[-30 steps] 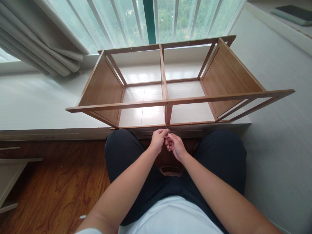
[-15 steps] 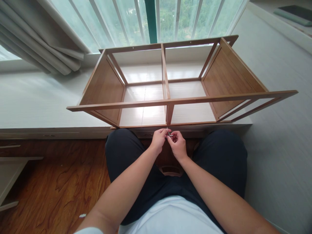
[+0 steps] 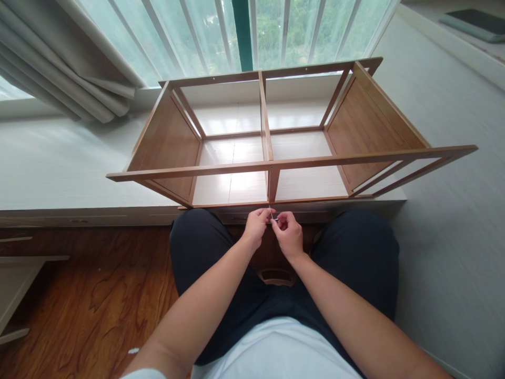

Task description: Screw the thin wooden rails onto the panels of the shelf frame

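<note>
Both of your hands met at the near bottom rail of the wooden shelf frame, right where the centre divider comes down to it. Your left hand had its fingers curled and pinched at the tips, and your right hand was closed the same way just beside it, so that the two grips touched around a thin metal piece sticking up between them. It was too small to say whether it was a hex key, a screw or both; what showed was a short bright stem and a little bend toward your right fingers. You held it low and close to the joint, which suggests that the pinch was there to keep the small part steady and lined up with the rail, with one hand bracing while the other turned. The frame lay on its side on the pale worktop below the window, open face up, so that the rail in hand hung over the edge nearest you and the underside of the joint could be reached from your seat. Your knees sat on either side of your hands, under that overhang. A curtain hung bunched at the left of the window, well apart from the work, and the wooden floor showed below the worktop at your left.
</note>
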The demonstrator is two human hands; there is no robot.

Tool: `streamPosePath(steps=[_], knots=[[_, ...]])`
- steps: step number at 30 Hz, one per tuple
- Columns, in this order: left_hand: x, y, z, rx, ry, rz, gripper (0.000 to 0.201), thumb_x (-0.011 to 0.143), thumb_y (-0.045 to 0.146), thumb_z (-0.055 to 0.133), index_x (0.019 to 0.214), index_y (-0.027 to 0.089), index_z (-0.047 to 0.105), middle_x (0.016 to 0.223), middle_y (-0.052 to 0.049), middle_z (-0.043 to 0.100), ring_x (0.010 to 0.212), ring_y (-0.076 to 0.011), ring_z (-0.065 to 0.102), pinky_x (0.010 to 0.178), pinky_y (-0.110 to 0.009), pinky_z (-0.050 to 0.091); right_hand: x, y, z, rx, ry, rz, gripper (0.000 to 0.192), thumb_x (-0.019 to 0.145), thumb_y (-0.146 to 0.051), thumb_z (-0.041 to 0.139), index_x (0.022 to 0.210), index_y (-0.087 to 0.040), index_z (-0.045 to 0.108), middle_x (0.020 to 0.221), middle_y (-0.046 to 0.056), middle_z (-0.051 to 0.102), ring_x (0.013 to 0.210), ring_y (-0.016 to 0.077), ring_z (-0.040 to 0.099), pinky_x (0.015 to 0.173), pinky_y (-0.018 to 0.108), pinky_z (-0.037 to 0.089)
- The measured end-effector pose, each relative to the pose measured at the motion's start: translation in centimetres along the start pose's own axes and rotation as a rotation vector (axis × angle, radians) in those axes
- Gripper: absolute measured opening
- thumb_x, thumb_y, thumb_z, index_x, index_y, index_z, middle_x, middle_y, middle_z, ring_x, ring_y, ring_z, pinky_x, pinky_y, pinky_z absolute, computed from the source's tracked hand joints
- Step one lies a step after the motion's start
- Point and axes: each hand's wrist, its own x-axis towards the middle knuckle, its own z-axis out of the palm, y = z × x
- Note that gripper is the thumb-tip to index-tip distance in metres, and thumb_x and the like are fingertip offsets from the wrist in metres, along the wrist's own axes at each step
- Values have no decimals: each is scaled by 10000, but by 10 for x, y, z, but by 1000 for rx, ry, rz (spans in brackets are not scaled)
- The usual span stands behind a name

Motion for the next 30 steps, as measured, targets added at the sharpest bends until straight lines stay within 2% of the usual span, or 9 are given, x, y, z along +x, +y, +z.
streamPosePath(steps=[6,19,25,30], knots=[[0,0,1,-14,6,-2,260,719,361,709,821,129,764,702,-10,536,635,-98,438,538,-215,277,-1,-1,-1,-80,-10,-41,133,851,-345,654,895,-229,605,703,-20,632,626,175,597,634,277,423],[-1,2,1,-23,3,1,273,719,385,701,808,132,754,679,6,511,609,-92,422,533,-221,254,-1,3,0,-83,-4,-57,112,868,-337,635,875,-228,606,707,-9,631,624,179,587,640,281,421],[0,0,1,-23,-1,3,313,711,432,732,796,132,747,679,-1,529,617,-95,423,536,-223,255,0,3,2,68,-26,21,165,862,-376,669,853,-216,629,700,-2,644,597,169,571,618,279,443],[2,-1,1,-28,15,0,326,688,437,760,796,129,743,682,-9,561,616,-94,436,536,-223,269,-1,1,5,275,-119,115,214,879,-401,653,843,-195,695,749,33,704,636,174,607,633,286,475]])
